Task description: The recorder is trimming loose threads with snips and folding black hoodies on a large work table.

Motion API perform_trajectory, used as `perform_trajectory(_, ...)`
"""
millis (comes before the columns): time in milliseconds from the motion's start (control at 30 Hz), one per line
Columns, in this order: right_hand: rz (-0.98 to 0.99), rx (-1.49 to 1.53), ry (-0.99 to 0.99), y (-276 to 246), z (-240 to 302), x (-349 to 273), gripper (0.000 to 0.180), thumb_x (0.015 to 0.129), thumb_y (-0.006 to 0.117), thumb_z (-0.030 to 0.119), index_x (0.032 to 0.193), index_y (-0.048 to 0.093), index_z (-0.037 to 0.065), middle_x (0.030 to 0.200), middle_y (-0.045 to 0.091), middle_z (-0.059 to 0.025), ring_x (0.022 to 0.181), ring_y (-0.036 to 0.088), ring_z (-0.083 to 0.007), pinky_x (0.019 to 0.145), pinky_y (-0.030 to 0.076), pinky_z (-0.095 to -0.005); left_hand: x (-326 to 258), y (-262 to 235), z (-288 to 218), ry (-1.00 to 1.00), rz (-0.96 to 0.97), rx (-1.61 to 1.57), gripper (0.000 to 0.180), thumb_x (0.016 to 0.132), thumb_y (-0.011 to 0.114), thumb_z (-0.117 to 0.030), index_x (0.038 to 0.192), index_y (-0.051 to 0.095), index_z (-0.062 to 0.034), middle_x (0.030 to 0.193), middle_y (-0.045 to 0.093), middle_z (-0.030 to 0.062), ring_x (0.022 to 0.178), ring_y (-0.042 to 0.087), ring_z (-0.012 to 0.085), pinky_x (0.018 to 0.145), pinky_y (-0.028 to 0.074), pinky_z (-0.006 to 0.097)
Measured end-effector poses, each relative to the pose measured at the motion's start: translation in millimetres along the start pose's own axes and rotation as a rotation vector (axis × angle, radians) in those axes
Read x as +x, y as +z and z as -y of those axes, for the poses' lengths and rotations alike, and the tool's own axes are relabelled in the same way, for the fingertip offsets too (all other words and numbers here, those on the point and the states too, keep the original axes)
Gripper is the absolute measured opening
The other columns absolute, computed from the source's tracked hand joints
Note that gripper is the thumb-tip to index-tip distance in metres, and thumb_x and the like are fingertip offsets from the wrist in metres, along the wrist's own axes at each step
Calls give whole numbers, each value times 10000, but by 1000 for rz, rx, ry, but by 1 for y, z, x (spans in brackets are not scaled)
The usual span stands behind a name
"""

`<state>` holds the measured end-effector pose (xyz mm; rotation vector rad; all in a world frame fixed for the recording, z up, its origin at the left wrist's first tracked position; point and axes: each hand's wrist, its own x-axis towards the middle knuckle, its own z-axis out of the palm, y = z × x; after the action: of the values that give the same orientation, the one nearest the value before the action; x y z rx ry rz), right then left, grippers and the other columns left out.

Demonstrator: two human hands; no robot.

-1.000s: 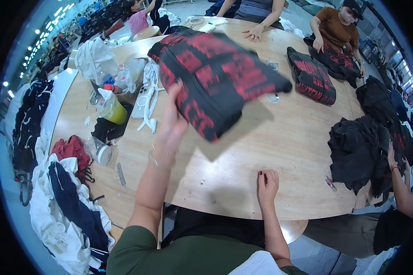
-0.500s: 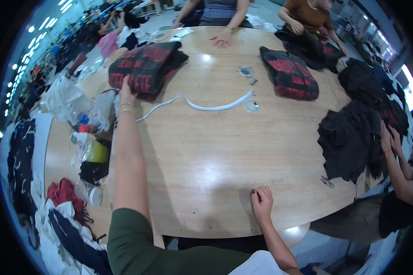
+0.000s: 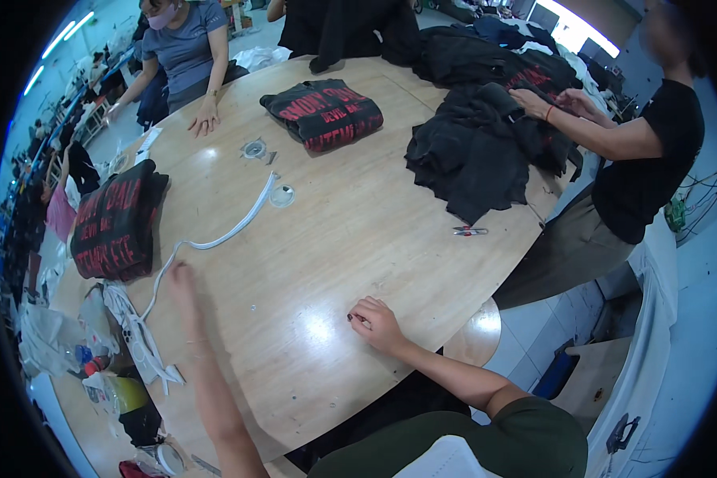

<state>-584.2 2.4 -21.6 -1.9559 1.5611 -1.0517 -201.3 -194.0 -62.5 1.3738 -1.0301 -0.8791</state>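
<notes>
My left hand [image 3: 182,285], smeared by motion, hovers at the left of the wooden table [image 3: 327,263], beside a white strip of tape or elastic [image 3: 235,229]. Beyond it lies a folded stack of black garments with red print [image 3: 118,227], apart from the hand. My right hand [image 3: 377,325] rests near the table's front edge with its fingers curled in. Small dark spots show at the fingertips; whether they are nails or a held bit is too small to tell. Another folded black garment with red print [image 3: 323,115] lies farther off.
Small snips [image 3: 470,231] lie at the right, near a heap of black garments [image 3: 470,151] that a co-worker [image 3: 637,135] handles. Clear round pieces [image 3: 282,196] sit mid-table. Plastic bags [image 3: 52,338] and a yellow-filled container [image 3: 127,394] crowd the left. Another person [image 3: 185,52] leans at the far side.
My view has turned to the right. My left hand has come off the left garment stack and drawn back toward me. My right hand stays curled on the table.
</notes>
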Motion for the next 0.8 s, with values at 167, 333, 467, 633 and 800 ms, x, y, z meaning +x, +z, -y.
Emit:
perform_trajectory(167, -41, 52, -95, 21, 14, 3, 70, 805, 605, 98, 777, 571, 44, 735, 542, -57, 748, 534, -232, 690, 404, -346, -133, 109, -92, 328, 325, 563, 555, 927, 515, -305, 1395, 394, -33, 1483, 330, 180, 1388, 282, 309, 1137, 186, 467)
perform_trajectory(333, -30, 27, -116, 24, 16, 5, 65, 801, 609, 98, 782, 565, 54, 734, 535, -48, 760, 538, -227, 693, 408, -351, -169, 144, -68, 520, 306, 1075, 575, 888, 550, -405, 1400, 432, -172, 1499, 339, 86, 1402, 255, 304, 1132, 125, 557)
perform_trajectory(467, -21, 18, -120, 21, 16, 4, 59, 796, 611, 99, 784, 569, 59, 738, 533, -46, 767, 539, -226, 700, 413, -353, -169, 146, -67, 525, 308, 1074, 571, 887, 558, -408, 1392, 442, -168, 1498, 336, 103, 1399, 264, 301, 1129, 137, 563)
perform_trajectory(633, -31, 39, -129, 20, 12, 4, 59, 792, 616, 102, 788, 576, 60, 741, 535, -47, 770, 538, -231, 711, 417, -354, -171, 148, -68, 502, 318, 1046, 558, 886, 562, -390, 1383, 455, -161, 1496, 344, 97, 1402, 262, 292, 1135, 129, 550)
perform_trajectory(800, 20, 331, 9, 14, 5, 9, 75, 822, 618, 94, 879, 632, 46, 820, 603, -44, 807, 587, -183, 725, 454, -318, -170, 150, -68, 474, 327, 1049, 561, 876, 567, -382, 1380, 459, -161, 1499, 342, 93, 1405, 258, 287, 1140, 124, 541)
